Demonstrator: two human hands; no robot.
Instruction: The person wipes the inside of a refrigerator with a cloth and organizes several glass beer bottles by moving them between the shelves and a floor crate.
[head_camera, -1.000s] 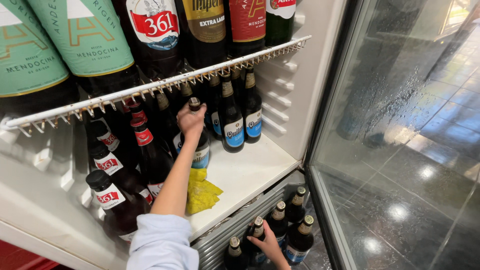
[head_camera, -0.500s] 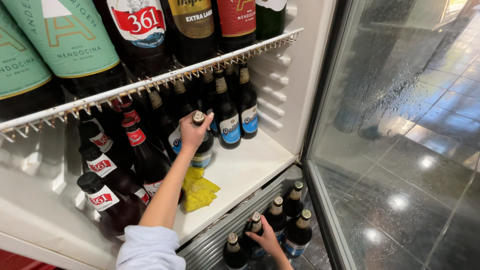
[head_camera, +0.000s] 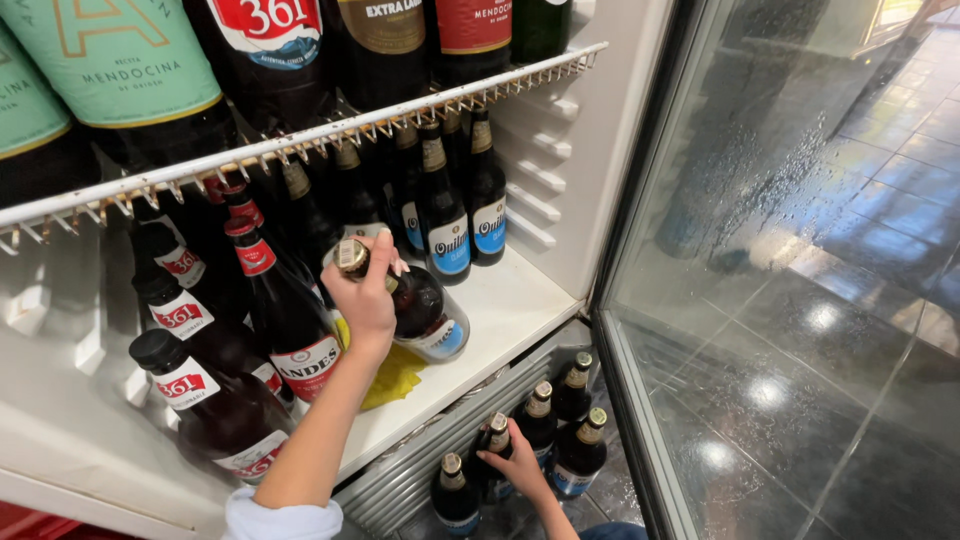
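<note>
My left hand (head_camera: 365, 300) is shut on the neck of a dark brown bottle (head_camera: 425, 305) with a gold cap and a blue-and-white label. The bottle is tilted over the white fridge shelf (head_camera: 510, 300), its base toward the right. Lower down, my right hand (head_camera: 515, 465) rests on the neck of another dark bottle (head_camera: 495, 432), one of several gold-capped bottles (head_camera: 580, 450) standing on the floor below the shelf. Whether its fingers are closed around that neck is unclear.
Dark bottles with red labels (head_camera: 290, 320) crowd the shelf's left side, and blue-labelled ones (head_camera: 448, 225) stand at the back. A yellow cloth (head_camera: 395, 375) lies under my left wrist. A wire rack (head_camera: 300, 140) of large bottles hangs overhead. The glass door (head_camera: 780, 250) stands open on the right.
The bottle in my left hand has gone from upright among the back bottles to tilted and drawn toward the shelf's front. My right hand stays on the lower bottles.
</note>
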